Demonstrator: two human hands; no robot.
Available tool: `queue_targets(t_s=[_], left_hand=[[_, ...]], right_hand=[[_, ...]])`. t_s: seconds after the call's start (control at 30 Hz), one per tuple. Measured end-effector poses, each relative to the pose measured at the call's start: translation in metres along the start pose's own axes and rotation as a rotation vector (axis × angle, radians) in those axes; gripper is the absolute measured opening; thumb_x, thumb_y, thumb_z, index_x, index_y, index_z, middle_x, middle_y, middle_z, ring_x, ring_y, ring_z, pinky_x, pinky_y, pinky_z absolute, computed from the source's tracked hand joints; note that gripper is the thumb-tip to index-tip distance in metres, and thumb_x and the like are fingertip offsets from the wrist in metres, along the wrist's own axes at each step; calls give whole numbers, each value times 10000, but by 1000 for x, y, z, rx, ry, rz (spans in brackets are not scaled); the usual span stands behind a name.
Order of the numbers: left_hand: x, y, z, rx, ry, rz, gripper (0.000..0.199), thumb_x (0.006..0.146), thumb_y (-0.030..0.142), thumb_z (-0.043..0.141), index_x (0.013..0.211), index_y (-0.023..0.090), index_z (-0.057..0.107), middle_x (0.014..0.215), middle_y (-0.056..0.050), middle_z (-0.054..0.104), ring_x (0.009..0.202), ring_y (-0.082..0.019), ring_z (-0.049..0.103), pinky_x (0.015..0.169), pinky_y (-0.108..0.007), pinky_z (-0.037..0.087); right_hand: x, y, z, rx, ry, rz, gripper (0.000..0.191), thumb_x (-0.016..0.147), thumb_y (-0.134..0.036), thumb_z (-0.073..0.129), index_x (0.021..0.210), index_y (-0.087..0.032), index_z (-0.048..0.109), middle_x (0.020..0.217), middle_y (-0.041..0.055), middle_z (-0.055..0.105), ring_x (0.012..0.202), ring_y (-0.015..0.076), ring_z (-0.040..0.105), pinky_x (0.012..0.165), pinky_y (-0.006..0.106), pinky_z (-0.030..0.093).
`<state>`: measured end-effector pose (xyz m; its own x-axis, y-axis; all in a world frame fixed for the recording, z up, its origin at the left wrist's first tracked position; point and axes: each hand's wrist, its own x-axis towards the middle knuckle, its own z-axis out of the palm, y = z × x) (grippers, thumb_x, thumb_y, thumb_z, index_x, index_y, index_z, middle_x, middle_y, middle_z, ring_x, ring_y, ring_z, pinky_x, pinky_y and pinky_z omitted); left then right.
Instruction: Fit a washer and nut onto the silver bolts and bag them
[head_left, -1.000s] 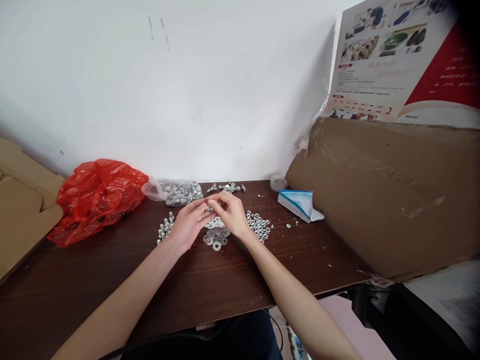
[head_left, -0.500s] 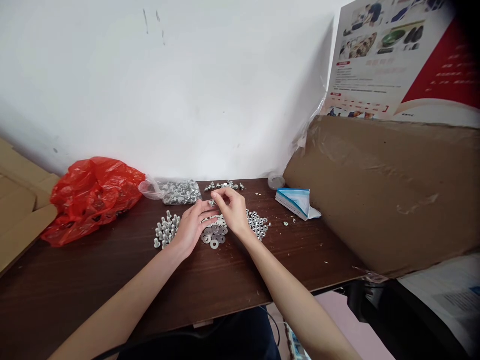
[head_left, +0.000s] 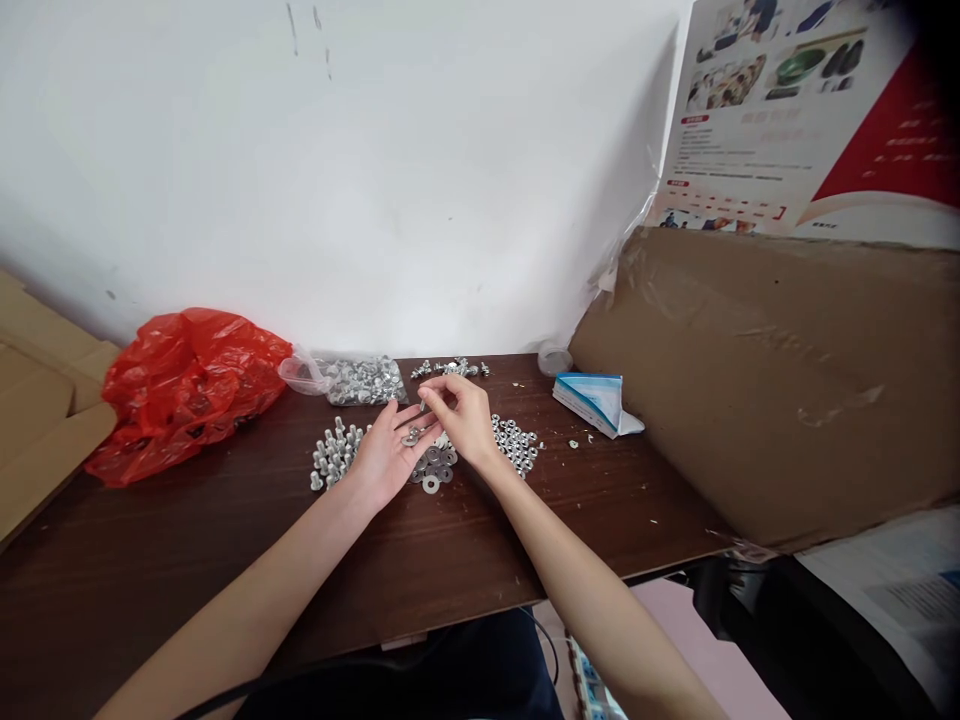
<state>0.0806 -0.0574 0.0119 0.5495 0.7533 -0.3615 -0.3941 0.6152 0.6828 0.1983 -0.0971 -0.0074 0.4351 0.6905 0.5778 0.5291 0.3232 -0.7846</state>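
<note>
Washer (head_left: 411,437), a small metal ring, is rested in the upturned palm of the left hand (head_left: 390,452), whose grip is open and flat. A tiny piece, too small to identify, is pinched in the closed fingertip grip of the right hand (head_left: 459,418) just above that palm. Below the hands, a loose pile of washers (head_left: 433,467) is spread on the bench (head_left: 450,560), with upright bolts (head_left: 334,455) to the left and nuts (head_left: 516,446) to the right. With the palm tilted, the washer could probably be tipped off and lost among the pile. Farther back, a clear bag of hardware (head_left: 358,380), a red plastic bag (head_left: 184,378) and a large cardboard sheet (head_left: 772,370) are set against a white wall (head_left: 375,180).
</note>
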Motion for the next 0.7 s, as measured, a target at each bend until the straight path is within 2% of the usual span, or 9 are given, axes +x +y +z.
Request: queue_targets(t_s=[0.2,0.33,0.47,0.6,0.7], left_hand=[[4,1,-5,-118,-89,-59,429,960,235,422,1327,12,429,1228,-257,585,1092,-283,646,930,-362,576],[0,3,-3,-144,-141,-77,490,904,105,435,1383,34,361,1271,-270,570,1113,-284,641,944,-368,568],[-2,4,-2,-146,-160,-92,535,867,49,441,1394,33,348,1294,-275,557,1134,-281,628,967,-361,553],[0,5,-4,-170,-136,-94,553,895,154,447,1410,3,313,1281,-274,558,1147,-306,616,980,-411,537],[0,6,-3,-194,-148,-99,567,918,233,422,1430,29,288,1258,-243,573,1132,-289,624,960,-415,546]], right_hand=[[2,1,-1,124,28,98,175,855,-372,609,839,-205,660,837,32,668,735,169,585,688,303,462],[6,5,-3,326,93,198,278,838,-469,604,820,-192,620,716,10,607,645,144,548,598,271,439],[11,7,-7,610,110,331,282,792,-463,642,772,-191,572,730,21,623,606,129,547,548,261,423],[12,8,-11,695,-27,498,215,750,-354,670,846,-179,588,735,21,644,553,110,528,483,237,362],[9,8,-12,512,-184,424,217,776,-354,656,905,-186,614,728,10,640,574,113,523,524,247,390]])
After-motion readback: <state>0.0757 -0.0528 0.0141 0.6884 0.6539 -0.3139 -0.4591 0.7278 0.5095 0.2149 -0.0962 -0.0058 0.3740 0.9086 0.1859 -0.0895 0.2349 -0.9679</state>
